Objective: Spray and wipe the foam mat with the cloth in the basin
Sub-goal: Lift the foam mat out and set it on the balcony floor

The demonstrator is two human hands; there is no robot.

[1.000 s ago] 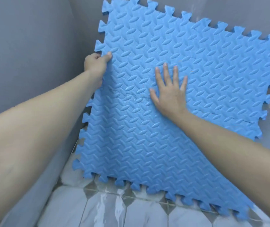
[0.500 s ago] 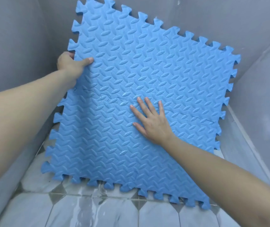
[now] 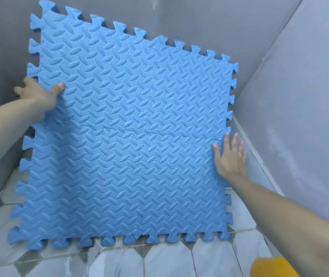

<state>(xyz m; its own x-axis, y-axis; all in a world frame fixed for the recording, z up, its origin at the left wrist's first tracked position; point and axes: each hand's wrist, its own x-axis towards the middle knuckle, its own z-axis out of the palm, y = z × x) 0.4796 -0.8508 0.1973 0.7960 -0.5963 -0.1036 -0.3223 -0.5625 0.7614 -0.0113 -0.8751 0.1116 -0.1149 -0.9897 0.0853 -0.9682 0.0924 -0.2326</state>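
Observation:
A large blue foam mat (image 3: 127,136) with a jigsaw edge and an embossed leaf pattern stands tilted in the grey corner, its lower edge on the wet tiled floor. My left hand (image 3: 40,94) grips its left edge, thumb on the front face and fingers behind. At the mat's right edge my right hand (image 3: 229,156) lies flat with straight, spread fingers. A seam of joined pieces runs across the mat's middle. No cloth, spray bottle or basin is in view.
Grey walls (image 3: 299,96) close in on the left, back and right. The floor (image 3: 159,260) has wet, glossy marble-look tiles. An orange-yellow object (image 3: 273,266) shows at the bottom right corner, under my right forearm.
My right hand slid from the mat's middle to its right edge. The mat turned to stand more squarely on its lower edge. My left hand kept its grip on the left edge.

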